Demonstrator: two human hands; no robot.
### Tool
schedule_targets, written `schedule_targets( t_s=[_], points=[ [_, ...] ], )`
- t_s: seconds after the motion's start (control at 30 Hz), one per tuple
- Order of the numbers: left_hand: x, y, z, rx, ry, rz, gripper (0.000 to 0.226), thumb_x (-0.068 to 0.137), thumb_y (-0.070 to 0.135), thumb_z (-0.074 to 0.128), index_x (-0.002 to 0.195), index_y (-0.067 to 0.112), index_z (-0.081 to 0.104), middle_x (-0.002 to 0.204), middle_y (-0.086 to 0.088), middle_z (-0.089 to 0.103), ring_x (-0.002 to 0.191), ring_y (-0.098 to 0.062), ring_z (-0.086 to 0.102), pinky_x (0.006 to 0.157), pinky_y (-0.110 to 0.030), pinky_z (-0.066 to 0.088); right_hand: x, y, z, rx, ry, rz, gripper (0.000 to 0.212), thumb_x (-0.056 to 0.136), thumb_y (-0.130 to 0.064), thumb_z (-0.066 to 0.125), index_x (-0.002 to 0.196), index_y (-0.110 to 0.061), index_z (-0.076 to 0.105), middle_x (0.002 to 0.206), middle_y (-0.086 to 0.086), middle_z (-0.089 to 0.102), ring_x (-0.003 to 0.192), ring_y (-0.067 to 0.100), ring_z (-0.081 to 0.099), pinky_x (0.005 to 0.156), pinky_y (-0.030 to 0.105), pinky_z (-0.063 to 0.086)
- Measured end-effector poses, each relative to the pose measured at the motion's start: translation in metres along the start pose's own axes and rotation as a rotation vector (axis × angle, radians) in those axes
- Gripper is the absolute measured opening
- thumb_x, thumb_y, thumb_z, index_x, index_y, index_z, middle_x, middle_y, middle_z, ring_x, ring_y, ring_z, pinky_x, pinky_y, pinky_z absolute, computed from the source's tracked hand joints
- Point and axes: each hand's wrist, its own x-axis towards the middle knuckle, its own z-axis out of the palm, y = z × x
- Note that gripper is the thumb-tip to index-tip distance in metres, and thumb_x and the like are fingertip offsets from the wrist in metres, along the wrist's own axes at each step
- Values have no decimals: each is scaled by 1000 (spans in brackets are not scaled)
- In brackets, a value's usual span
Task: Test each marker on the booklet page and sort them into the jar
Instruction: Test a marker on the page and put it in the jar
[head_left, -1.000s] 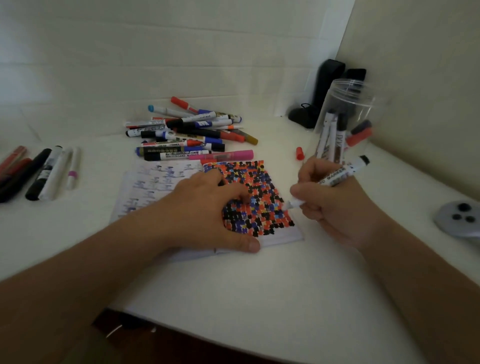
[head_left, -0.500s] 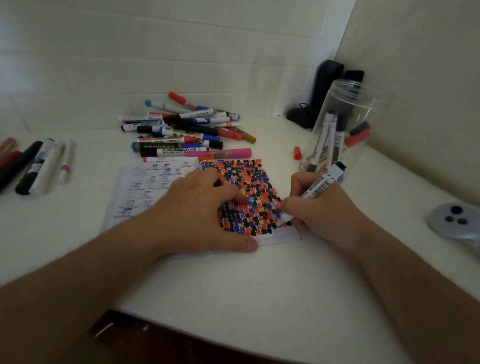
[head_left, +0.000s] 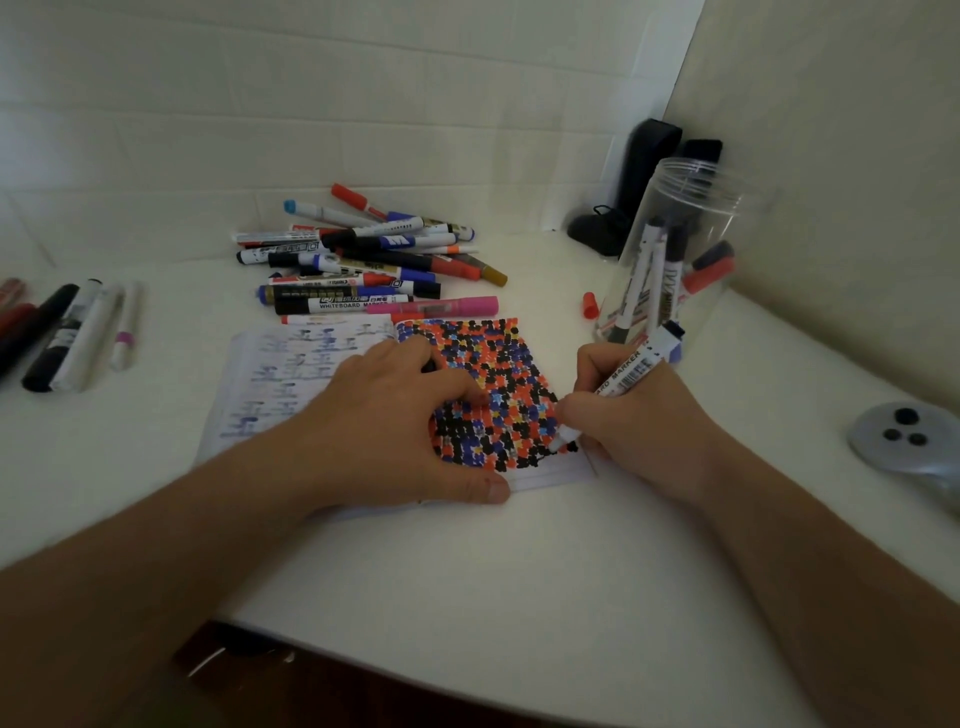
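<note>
Two hands over a white corner table (head_left: 519, 571) by tiled walls: left hand (head_left: 395, 421) flat on booklet (head_left: 291, 374), right hand (head_left: 628, 410) grip around marker (head_left: 623, 376).

You're seeing dim, flat, greenish light with soft shadows and no glare; the wide lens bows your edges, and the clear plastic jar (head_left: 691, 218) looks motion-smeared.

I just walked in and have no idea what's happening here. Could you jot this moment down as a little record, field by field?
Activity: a person tests a marker on a booklet
Right hand: grips a white whiteboard marker, tip on the page's lower right corner
Left hand: rests on the booklet, holding it flat
Page: covered with black, red and blue dots
Jar: clear, open, several markers standing inside
Untested pile: behind the booklet
Loose red cap: beside the jar
</note>
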Motion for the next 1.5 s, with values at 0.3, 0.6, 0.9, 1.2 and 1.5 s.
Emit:
schedule_targets(
  t_s=[0.3,0.6,0.9,1.2,1.5],
  points=[
    [1,-1,2,6,3,2,101,50,106,39,138,55,39,116,16,28,113,-9,33,105,-38,39,-1,1,5,-51,10,-52,37,79,-2,72,59,-13,43,56,14,47,49,12,46,46,17,40],
    [0,0,1,12,-5,-12,109,43,110,31,137,55,38,118,17,29,115,-9,34,105,-39,39,1,2,3,-24,11,-23,35,82,1,71,63,-8,44,60,22,49,51,17,46,46,20,38],
    [1,2,0,17,-23,-20,107,46,109,33,139,55,38,118,16,28,115,-9,33,105,-39,39,0,1,2,41,-7,5,37,80,0,70,60,-12,42,60,15,46,48,17,45,45,23,35],
    [-3,6,-3,6,-41,-40,109,44,108,30,139,56,37,121,17,29,117,-9,33,107,-40,38,0,3,2,-1,-43,-19,34,78,-6,70,59,-13,42,57,9,42,48,15,39,44,20,35],
    [-7,-7,-20,-218,-112,-8,39,100,53,52,136,57,38,114,21,44,103,2,46,92,-27,43,6,1,-5,584,-36,-38,20,89,-11,75,79,-9,58,58,1,55,44,14,41,41,22,36]
  ],
)
